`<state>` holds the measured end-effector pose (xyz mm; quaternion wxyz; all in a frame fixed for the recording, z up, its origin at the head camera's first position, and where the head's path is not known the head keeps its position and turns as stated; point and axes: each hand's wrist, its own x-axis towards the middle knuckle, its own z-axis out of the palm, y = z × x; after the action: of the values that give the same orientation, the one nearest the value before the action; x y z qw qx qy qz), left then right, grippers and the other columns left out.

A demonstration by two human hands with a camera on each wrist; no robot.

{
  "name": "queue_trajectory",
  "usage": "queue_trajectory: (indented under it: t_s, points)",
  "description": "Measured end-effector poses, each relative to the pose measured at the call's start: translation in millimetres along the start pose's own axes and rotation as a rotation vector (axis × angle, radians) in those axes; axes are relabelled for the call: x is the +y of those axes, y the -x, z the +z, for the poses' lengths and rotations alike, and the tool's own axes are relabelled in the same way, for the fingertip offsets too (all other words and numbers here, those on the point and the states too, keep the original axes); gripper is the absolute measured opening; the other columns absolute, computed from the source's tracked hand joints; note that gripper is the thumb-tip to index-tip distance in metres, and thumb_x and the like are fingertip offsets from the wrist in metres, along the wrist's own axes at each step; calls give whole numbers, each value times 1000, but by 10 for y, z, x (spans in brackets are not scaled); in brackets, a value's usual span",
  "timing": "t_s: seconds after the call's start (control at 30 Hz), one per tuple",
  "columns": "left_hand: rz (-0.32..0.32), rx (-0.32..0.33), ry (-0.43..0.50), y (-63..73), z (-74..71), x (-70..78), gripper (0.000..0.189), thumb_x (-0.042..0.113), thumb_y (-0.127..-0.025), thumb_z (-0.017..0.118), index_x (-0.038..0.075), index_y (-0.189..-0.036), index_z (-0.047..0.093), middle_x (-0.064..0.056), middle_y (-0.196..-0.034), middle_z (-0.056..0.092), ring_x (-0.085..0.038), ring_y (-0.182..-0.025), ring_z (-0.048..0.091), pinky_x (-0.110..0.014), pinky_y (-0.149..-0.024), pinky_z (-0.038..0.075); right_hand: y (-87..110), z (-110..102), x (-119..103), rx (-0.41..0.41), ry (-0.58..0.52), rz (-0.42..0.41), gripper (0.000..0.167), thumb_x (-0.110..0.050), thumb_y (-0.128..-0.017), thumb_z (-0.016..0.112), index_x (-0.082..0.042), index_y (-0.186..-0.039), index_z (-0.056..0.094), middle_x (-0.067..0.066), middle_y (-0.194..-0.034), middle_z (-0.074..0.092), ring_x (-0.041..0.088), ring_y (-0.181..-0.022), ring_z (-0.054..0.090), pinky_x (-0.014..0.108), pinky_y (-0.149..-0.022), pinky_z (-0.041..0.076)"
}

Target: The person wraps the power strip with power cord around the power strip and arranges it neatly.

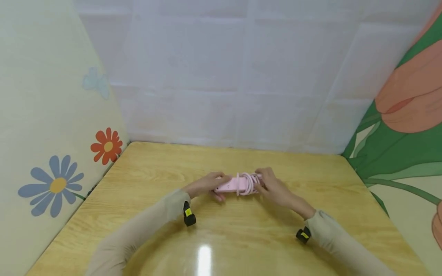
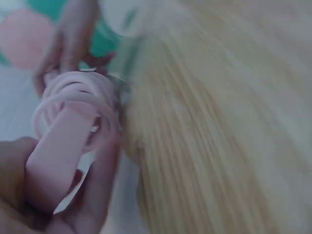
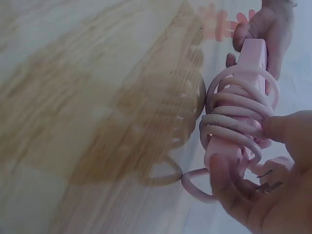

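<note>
A pink power strip (image 1: 228, 185) is held level just over the wooden table, its pink cord (image 1: 247, 184) wound in several loops round the right half. My left hand (image 1: 208, 183) grips the bare left end, thumb on one side and fingers on the other, as the left wrist view confirms. At the opposite end my right hand (image 1: 275, 190) holds the strip and the cord coils. In the right wrist view, metal prongs (image 3: 269, 186) show by the right fingers, and one cord loop (image 3: 195, 187) hangs loose below. The strip's sockets are hidden.
The wooden table (image 1: 165, 165) carries a bright light reflection near its front. A white sheet (image 1: 207, 76) hangs behind it. Flower-printed panels stand at the left (image 1: 51, 115) and right (image 1: 407, 153). Each wrist wears a black camera.
</note>
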<state>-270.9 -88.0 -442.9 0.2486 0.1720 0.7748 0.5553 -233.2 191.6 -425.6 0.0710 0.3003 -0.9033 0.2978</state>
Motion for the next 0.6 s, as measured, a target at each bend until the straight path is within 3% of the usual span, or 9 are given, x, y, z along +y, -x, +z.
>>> queue_trajectory:
  t_s: [0.13, 0.2, 0.33, 0.47, 0.6]
  points:
    - [185, 227, -471, -66, 48, 61, 33, 40, -101, 56, 10, -116, 63, -11, -100, 60, -21, -85, 59, -35, -72, 51, -8, -28, 42, -40, -19, 69, 45, -16, -97, 65, 4, -131, 44, 21, -113, 45, 21, -80, 52, 34, -67, 50]
    - [288, 293, -598, -54, 72, 72, 32, 35, -100, 59, 10, -120, 63, -12, -102, 58, -21, -88, 55, -35, -73, 48, 15, -71, 60, -76, -35, 97, 47, -24, -98, 64, 4, -132, 45, 21, -113, 45, 21, -80, 53, 36, -66, 50]
    - [433, 245, -699, 20, 63, 82, 40, 32, -95, 68, 7, -127, 59, -12, -102, 53, -20, -89, 53, -32, -74, 49, 52, -167, 169, -177, -84, 117, 52, -31, -99, 62, 4, -134, 46, 26, -120, 43, 27, -90, 54, 46, -74, 51]
    - [512, 156, -896, 86, 70, 62, 46, 38, -89, 74, 13, -126, 61, -8, -106, 56, -18, -92, 53, -30, -76, 48, 132, -214, 301, -287, -131, 126, 53, -29, -100, 61, 4, -138, 44, 28, -128, 37, 39, -110, 49, 58, -88, 47]
    - [559, 109, -1003, 121, 90, 64, 45, 38, -89, 73, 13, -125, 63, -6, -107, 58, -16, -90, 53, -26, -74, 47, 159, -225, 336, -315, -125, 75, 52, -29, -102, 58, 5, -138, 45, 31, -131, 35, 45, -114, 48, 62, -90, 45]
